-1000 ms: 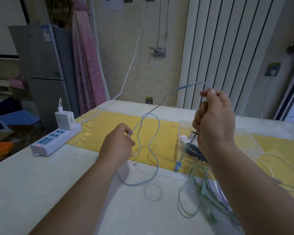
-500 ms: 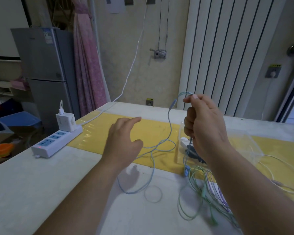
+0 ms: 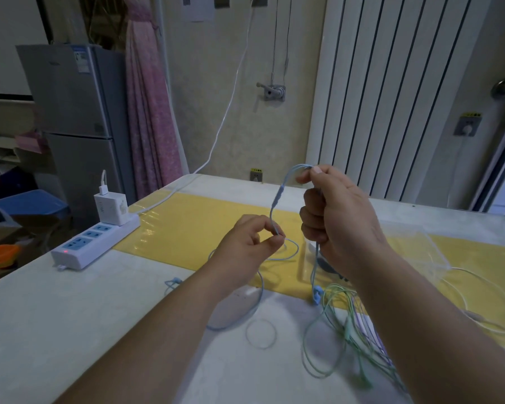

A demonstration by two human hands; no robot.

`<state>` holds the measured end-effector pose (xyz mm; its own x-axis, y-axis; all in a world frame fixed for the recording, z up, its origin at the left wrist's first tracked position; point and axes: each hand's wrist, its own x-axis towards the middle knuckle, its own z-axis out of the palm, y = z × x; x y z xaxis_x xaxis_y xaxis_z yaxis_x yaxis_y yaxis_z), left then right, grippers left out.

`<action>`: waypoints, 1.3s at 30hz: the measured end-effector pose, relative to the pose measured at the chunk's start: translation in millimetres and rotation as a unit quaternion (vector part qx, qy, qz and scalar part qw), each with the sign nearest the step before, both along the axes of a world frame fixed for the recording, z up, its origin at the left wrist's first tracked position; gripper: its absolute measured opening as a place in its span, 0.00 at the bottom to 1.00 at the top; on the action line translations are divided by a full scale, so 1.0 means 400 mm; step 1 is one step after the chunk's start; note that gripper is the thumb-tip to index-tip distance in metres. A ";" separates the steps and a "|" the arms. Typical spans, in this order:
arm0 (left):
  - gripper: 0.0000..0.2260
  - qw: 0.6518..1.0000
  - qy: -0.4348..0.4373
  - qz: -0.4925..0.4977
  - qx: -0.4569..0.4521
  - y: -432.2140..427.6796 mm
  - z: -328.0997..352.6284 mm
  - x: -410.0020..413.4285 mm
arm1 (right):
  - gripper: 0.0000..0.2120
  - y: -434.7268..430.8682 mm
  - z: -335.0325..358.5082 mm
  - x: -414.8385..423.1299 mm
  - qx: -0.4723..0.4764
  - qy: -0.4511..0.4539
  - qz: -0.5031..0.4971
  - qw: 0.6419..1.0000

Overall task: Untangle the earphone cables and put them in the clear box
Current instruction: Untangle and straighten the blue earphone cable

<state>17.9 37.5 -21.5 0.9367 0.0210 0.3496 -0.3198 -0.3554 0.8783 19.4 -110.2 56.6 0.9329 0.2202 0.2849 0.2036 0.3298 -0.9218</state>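
nearest in, the green cables are lying in a loose heap on the table, partly under the right forearm. just beyond them the blue cable is trailing slack loops across the table, with one bud dangling right beside the green heap.

now the hands. the left hand is pinching the blue cable low down between thumb and forefinger. the right hand is holding it higher, nipping the top of the bend, with its other fingers curling round the strand running down. both are working one cable, and a short arc is spanning between them.

behind the right hand the box is sitting on the yellow mat, with something dark inside that is too hidden to name. off left the power strip is lying at the table edge.

this is looking like the gathering step: the blue cable seems free and is being taken up into a bundle. the next move is calling for drawing in the slack gently, steering that bud clear of the green heap so nothing is snagging, and then lowering the bundle into the box.
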 end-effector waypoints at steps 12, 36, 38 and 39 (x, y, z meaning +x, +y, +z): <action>0.06 0.960 0.058 0.113 0.250 0.097 -0.015 -0.010 | 0.12 -0.052 0.033 0.016 0.190 -0.019 -0.137 0.972; 0.07 0.983 -0.038 0.178 -0.017 0.092 0.028 -0.038 | 0.10 0.003 -0.017 0.003 -0.127 0.026 -0.073 0.989; 0.04 0.978 -0.044 0.203 -0.001 0.090 0.030 -0.039 | 0.09 0.007 -0.021 0.001 -0.139 0.016 -0.076 0.987; 0.04 0.976 -0.048 0.212 0.003 0.088 0.031 -0.042 | 0.09 0.007 -0.022 0.001 -0.141 0.014 -0.076 0.987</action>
